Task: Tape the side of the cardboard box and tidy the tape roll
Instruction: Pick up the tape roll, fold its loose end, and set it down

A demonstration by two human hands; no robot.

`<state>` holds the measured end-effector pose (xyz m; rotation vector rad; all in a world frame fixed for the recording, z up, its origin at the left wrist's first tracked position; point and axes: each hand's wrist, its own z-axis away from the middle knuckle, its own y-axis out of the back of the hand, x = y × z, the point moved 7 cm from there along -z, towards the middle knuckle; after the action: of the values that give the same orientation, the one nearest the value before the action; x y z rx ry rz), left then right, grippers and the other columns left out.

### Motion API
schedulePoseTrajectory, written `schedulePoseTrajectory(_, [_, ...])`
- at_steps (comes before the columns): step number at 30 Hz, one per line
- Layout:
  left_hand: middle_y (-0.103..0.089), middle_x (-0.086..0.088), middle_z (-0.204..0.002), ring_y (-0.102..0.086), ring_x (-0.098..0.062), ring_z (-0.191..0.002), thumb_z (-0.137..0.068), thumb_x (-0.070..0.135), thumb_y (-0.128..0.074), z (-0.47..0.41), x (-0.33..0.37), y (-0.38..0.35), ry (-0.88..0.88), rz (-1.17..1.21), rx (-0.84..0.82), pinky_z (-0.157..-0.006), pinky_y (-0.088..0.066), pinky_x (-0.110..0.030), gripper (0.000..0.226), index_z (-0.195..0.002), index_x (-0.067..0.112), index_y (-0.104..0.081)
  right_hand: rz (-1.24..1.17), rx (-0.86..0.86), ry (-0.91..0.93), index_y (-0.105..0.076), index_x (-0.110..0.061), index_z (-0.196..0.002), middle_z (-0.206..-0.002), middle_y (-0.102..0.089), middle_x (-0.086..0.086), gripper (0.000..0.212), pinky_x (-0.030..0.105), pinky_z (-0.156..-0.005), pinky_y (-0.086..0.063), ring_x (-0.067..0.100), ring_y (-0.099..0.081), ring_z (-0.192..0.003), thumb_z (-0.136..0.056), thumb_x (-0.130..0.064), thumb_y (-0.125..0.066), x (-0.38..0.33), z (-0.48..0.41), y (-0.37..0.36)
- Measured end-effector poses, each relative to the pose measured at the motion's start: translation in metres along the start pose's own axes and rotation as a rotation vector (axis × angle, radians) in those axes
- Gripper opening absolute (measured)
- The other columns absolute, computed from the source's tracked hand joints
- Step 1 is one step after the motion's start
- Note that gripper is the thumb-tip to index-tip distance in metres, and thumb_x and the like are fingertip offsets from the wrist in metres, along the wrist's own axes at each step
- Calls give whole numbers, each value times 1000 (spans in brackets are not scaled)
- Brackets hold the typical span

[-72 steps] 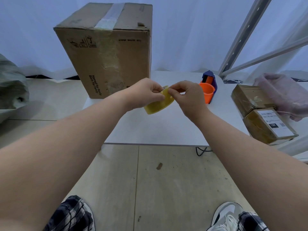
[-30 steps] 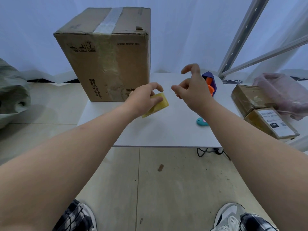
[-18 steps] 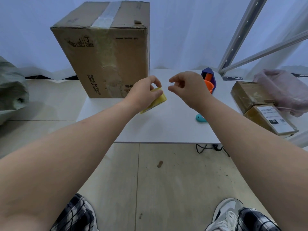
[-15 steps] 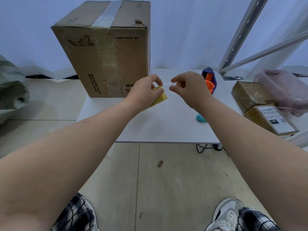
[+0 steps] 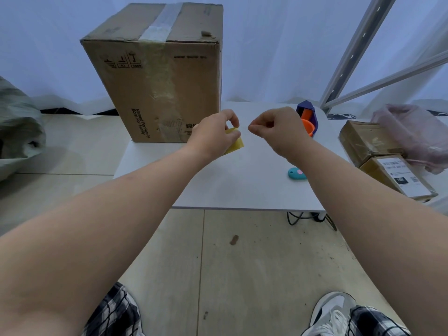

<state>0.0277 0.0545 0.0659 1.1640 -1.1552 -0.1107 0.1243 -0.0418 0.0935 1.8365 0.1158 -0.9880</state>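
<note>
Head view: a white desk (image 5: 218, 190) stands on a tiled floor in front of me, with a pale curtain behind it. At its far right edge sits a purple and orange tape dispenser (image 5: 307, 112), partly covered by my right hand (image 5: 278, 132). A small teal oval object (image 5: 294, 173) lies nearer to me on the desk, its right end tucked behind my right forearm. Off to the right are two brown parcels (image 5: 363, 141), the nearer one bearing a white label, with a pink plastic bag (image 5: 417, 134) lying just behind them and a grey metal shelf upright (image 5: 358, 44) rising behind. A grey-green sack (image 5: 17, 132) slumps on the floor at the left.

Both my arms reach straight out, the hands near each other above the desk but apart. The fingers (image 5: 232, 117) of my left hand (image 5: 213, 137) curl round the yellow tape roll (image 5: 236, 144), thumb below and forefinger arched above. My right-hand fingers (image 5: 252, 129) are curled in, thumb and forefinger pinched tip to tip; I cannot tell whether a strip of clear tape lies between them.

The roll is mostly hidden by my left hand; only a yellow wedge of its band shows. The tall brown cardboard box (image 5: 184, 93) stands upright at the desk's back left, just beyond my left hand, which covers its lower right corner. Glossy, wrinkled clear tape crosses its top seam and runs down the front face.
</note>
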Motion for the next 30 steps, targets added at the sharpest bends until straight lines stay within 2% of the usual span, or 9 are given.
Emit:
schedulePoseTrajectory(3, [-55, 1, -93, -53, -23, -88, -92, 29, -54, 0, -5, -1, 5, 2, -26, -92, -47, -45, 20, -111, 29, -57, -77, -70, -32, -69, -8, -105, -102, -68, 4, 20, 8, -59, -39, 8, -57, -84, -90, -15, -58, -3, 2, -1])
schedulePoseTrajectory(8, [-56, 2, -92, -51, -20, -87, -91, 28, -54, 1, -8, 1, 0, -59, -29, -92, -42, -41, 13, -102, 27, -62, 135, -157, -27, -68, -8, -107, -109, -66, 8, 22, 16, -55, -38, 16, -55, -85, -92, -19, -56, -2, -1, -7])
schedulePoseTrajectory(11, [-56, 2, -96, -49, -20, -88, -93, 27, -52, 3, -3, -1, -12, -133, -40, -90, -39, -39, 17, -107, 24, -61, 404, -135, -5, -67, -15, -108, -117, -53, 10, 20, 25, -72, -34, 22, -49, -99, -93, -20, -55, -2, -2, -9])
schedulePoseTrajectory(13, [-57, 1, -98, -50, -20, -89, -93, 27, -52, 3, -3, -4, -17, -162, -45, -91, -39, -39, 17, -108, 24, -60, 455, -142, 12, -67, -17, -107, -115, -54, 8, 20, 27, -73, -34, 21, -50, -98, -93, -16, -53, -4, -2, -10])
schedulePoseTrajectory(19, [-57, 0, -97, -51, -21, -90, -93, 27, -54, 2, -5, -5, 0, -128, -57, -92, -42, -42, 16, -107, 23, -60, 329, -132, 10, -67, -6, -103, -105, -67, 8, 25, 23, -63, -40, 19, -57, -89, -91, -15, -48, -4, -1, -10])
schedulePoseTrajectory(22, [-55, 1, -94, -51, -21, -89, -93, 28, -54, 3, -4, -7, -6, -110, -66, -91, -42, -40, 15, -105, 22, -60, 220, -143, -24, -70, -5, -92, -85, -70, 6, 23, 14, -49, -38, 15, -60, -73, -87, -24, -58, -1, 1, -10])
schedulePoseTrajectory(25, [-55, 2, -94, -51, -20, -89, -93, 32, -55, 3, -4, -9, -21, -89, -87, -90, -44, -40, 12, -102, 25, -59, 118, -131, -21, -68, -7, -87, -79, -72, 6, 25, 12, -52, -45, 13, -65, -68, -81, -31, -69, -1, 3, -9])
schedulePoseTrajectory(27, [-55, 2, -96, -53, -21, -92, -92, 33, -55, 3, -5, -9, -24, -62, -88, -88, -47, -40, 12, -102, 27, -59, -23, -100, -46, -64, -6, -94, -82, -72, 11, 22, 15, -56, -51, 13, -67, -66, -80, -21, -71, 2, 2, -9])
schedulePoseTrajectory(30, [-55, 2, -97, -53, -22, -93, -92, 34, -55, 1, -6, -10, -19, -39, -87, -84, -49, -37, 12, -101, 28, -59, -226, -77, -122, -53, -11, -111, -82, -71, 9, 35, 15, -59, -55, 15, -69, -69, -81, -12, -70, 9, 2, -9])
